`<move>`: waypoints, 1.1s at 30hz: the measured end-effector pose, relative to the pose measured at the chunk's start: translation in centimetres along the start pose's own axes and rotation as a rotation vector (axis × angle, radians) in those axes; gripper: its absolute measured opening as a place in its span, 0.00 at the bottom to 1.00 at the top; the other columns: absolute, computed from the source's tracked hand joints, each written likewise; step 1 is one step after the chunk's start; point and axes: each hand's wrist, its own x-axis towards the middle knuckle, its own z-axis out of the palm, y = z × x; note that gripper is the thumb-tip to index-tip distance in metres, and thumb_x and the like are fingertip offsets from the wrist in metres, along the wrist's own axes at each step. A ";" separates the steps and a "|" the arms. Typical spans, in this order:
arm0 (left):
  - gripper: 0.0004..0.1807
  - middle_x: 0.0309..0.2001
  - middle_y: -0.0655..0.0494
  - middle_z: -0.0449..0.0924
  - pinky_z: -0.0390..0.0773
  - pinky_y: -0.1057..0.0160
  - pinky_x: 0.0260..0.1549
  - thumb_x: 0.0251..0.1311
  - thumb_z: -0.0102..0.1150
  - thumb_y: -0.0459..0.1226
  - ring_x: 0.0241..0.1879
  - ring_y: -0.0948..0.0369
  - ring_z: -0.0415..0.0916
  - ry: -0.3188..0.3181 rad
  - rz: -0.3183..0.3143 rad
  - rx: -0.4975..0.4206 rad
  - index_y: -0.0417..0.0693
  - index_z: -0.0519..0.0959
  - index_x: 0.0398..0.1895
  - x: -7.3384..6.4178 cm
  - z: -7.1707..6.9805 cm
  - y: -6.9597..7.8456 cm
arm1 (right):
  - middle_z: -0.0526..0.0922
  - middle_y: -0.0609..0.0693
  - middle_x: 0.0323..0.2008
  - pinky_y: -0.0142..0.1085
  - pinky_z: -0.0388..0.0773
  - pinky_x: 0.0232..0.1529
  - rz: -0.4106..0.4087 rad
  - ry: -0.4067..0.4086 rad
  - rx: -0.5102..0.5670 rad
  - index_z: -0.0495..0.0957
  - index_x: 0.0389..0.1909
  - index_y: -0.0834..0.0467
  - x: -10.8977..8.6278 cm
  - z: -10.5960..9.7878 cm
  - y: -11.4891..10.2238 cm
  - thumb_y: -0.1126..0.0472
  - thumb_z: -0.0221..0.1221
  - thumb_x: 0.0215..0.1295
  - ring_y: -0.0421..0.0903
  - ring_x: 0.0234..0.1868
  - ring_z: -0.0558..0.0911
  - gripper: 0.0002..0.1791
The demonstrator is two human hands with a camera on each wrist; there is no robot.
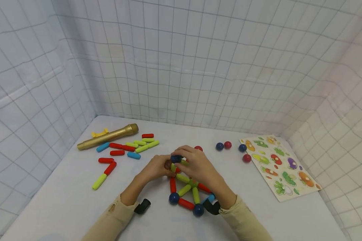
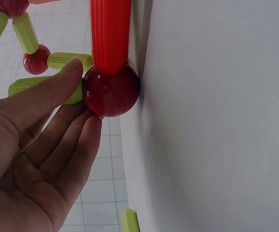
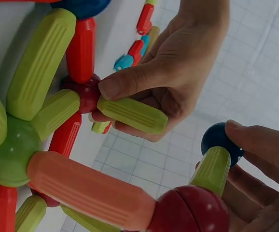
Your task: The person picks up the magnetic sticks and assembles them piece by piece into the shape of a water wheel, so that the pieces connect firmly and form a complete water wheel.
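Note:
A magnetic rod-and-ball frame stands on the table, its green hub ball [image 1: 193, 182] joined to lime, red and orange rods. Blue balls [image 1: 174, 198] sit at its near corners. My left hand [image 1: 157, 168] pinches a lime rod [image 3: 137, 116] where it meets a dark red ball [image 2: 111, 92] at the frame's left side. A red rod [image 2: 110, 34] also joins that ball. Higher up, my right hand [image 1: 199, 164] grips a blue ball [image 3: 216, 139] between thumb and fingers. A short lime rod [image 3: 211, 169] links this blue ball to a red ball [image 3: 190, 212].
Loose rods [image 1: 117, 153] in red, lime and blue lie at the left, near a gold toy microphone [image 1: 108, 137]. Several loose balls [image 1: 227, 145] rest at the back right beside a vegetable picture sheet [image 1: 285, 169]. Grid-patterned curtains [image 1: 181, 67] enclose the table.

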 end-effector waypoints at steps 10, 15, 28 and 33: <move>0.21 0.30 0.59 0.82 0.75 0.66 0.33 0.51 0.73 0.38 0.30 0.63 0.74 -0.001 -0.036 0.010 0.49 0.80 0.49 0.2 0.6 0.4 | 0.83 0.47 0.50 0.33 0.82 0.47 0.137 -0.176 -0.092 0.83 0.50 0.53 0.6 0.7 0.3 0.59 0.66 0.60 0.43 0.47 0.83 0.16; 0.26 0.33 0.58 0.84 0.78 0.63 0.35 0.51 0.73 0.38 0.33 0.63 0.76 0.001 -0.024 0.008 0.50 0.79 0.56 0.2 0.5 0.6 | 0.81 0.47 0.51 0.34 0.81 0.47 0.135 -0.183 -0.111 0.82 0.53 0.52 0.2 0.7 0.7 0.57 0.66 0.61 0.43 0.47 0.83 0.18; 0.18 0.35 0.55 0.82 0.76 0.66 0.29 0.48 0.74 0.35 0.31 0.60 0.73 -0.080 -0.140 0.055 0.44 0.84 0.45 0.5 -0.6 0.5 | 0.81 0.45 0.47 0.35 0.81 0.46 0.170 -0.082 -0.046 0.84 0.45 0.51 -6.0 -2.8 2.7 0.61 0.63 0.62 0.42 0.45 0.80 0.11; 0.15 0.40 0.52 0.84 0.80 0.62 0.35 0.48 0.74 0.34 0.33 0.60 0.76 -0.088 -0.158 0.073 0.43 0.85 0.42 1.6 -0.8 -0.1 | 0.82 0.46 0.49 0.34 0.81 0.47 0.143 -0.143 -0.035 0.83 0.50 0.53 -5.9 -2.6 2.8 0.61 0.64 0.61 0.41 0.47 0.80 0.15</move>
